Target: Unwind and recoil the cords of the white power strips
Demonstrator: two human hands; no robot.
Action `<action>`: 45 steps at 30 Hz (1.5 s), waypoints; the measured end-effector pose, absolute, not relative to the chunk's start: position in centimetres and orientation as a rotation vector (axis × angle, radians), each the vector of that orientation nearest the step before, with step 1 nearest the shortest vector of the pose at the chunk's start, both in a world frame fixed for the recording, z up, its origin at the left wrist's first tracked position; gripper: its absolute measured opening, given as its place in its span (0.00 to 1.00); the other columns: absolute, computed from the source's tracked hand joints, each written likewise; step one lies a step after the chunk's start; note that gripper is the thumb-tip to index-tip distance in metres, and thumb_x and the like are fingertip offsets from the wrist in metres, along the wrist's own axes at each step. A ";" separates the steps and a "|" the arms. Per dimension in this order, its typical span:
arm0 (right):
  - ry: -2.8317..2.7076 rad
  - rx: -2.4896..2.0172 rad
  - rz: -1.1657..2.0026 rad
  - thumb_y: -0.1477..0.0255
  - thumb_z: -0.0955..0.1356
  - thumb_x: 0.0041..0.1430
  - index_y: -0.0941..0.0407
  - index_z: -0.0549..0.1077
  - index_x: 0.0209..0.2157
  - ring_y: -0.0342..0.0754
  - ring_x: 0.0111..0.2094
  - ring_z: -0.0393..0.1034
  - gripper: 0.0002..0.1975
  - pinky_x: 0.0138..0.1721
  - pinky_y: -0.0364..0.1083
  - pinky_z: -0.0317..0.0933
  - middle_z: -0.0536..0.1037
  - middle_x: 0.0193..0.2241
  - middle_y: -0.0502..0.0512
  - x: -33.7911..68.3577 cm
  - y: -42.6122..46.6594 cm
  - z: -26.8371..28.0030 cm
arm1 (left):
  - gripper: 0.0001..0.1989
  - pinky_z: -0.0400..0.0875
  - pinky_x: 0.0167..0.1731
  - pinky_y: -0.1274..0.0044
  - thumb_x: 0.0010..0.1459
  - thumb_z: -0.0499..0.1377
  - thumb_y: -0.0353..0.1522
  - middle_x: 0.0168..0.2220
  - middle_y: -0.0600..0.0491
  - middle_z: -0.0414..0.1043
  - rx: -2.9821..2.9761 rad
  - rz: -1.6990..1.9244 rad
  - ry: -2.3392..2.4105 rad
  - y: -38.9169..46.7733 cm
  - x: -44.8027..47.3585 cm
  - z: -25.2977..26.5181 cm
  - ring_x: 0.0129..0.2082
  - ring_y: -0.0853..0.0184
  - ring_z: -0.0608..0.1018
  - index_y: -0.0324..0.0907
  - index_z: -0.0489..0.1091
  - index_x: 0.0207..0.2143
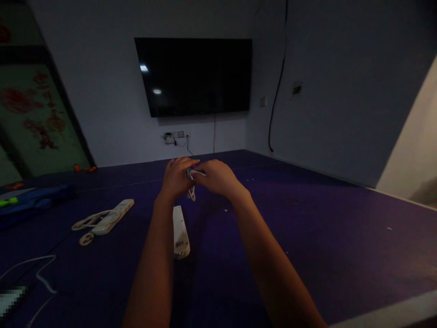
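Note:
Both my hands are raised close together over the purple surface, above a white power strip (180, 230). My left hand (177, 176) is closed around a bunched white cord (191, 193), whose loops hang below the fingers. From the other side my right hand (218, 176) pinches a light-coloured piece of the cord between thumb and fingers. My left forearm covers part of the power strip beneath. Whether the cord joins that strip cannot be seen.
Another white power strip (114, 220) with its coiled cord lies to the left. A thin white cable (44, 278) runs at lower left, near a blue cloth (44, 197). A television (201, 77) hangs on the far wall, and a black cable (277, 95) dangles at right.

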State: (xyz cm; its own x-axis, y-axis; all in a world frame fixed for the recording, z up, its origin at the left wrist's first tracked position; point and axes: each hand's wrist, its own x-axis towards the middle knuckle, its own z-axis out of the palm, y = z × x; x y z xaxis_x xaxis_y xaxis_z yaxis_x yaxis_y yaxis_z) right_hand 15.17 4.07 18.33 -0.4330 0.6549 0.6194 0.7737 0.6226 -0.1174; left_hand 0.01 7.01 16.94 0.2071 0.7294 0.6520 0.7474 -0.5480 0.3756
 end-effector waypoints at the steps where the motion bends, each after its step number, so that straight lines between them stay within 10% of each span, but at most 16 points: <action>1: -2.201 -1.116 -0.249 0.67 0.62 0.58 0.54 0.77 0.35 0.46 0.30 0.67 0.13 0.27 0.43 0.49 0.77 0.30 0.56 15.4 3.8 18.5 | 0.25 0.54 0.53 0.66 0.41 0.63 0.26 0.45 0.50 0.70 -2.373 -1.269 -1.416 7.1 -0.1 16.8 0.51 0.57 0.67 0.46 0.70 0.45; 24: -2.214 -1.107 -0.397 0.69 0.62 0.59 0.59 0.77 0.27 0.47 0.27 0.65 0.14 0.28 0.45 0.50 0.74 0.25 0.58 16.2 -3.1 20.6 | 0.11 0.56 0.49 0.69 0.49 0.57 0.28 0.40 0.49 0.70 -2.145 -1.658 -1.673 11.3 -2.2 10.7 0.49 0.58 0.67 0.46 0.69 0.38; 36: -2.423 -0.939 0.231 0.69 0.70 0.49 0.55 0.79 0.35 0.41 0.26 0.66 0.10 0.26 0.41 0.52 0.77 0.26 0.51 18.9 -1.5 20.0 | 0.13 0.66 0.24 0.77 0.38 0.63 0.32 0.24 0.53 0.72 -2.577 -1.619 -1.825 10.2 -5.1 12.6 0.24 0.66 0.73 0.41 0.73 0.32; 45: -2.648 -0.633 0.612 0.76 0.71 0.46 0.59 0.78 0.35 0.42 0.31 0.70 0.11 0.30 0.38 0.57 0.79 0.30 0.52 16.3 1.5 19.0 | 0.20 0.69 0.36 0.74 0.27 0.59 0.15 0.30 0.51 0.76 -2.552 -1.471 -2.324 5.7 -8.0 16.7 0.39 0.58 0.77 0.43 0.74 0.24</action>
State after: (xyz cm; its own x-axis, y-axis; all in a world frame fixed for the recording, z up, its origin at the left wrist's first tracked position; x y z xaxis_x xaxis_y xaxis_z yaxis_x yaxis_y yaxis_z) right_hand 16.32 1.52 19.04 -0.8391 0.4930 0.2298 0.3422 0.8069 -0.4815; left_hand -7.97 5.69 16.66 0.0221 0.9912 0.1303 0.5418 -0.1214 0.8317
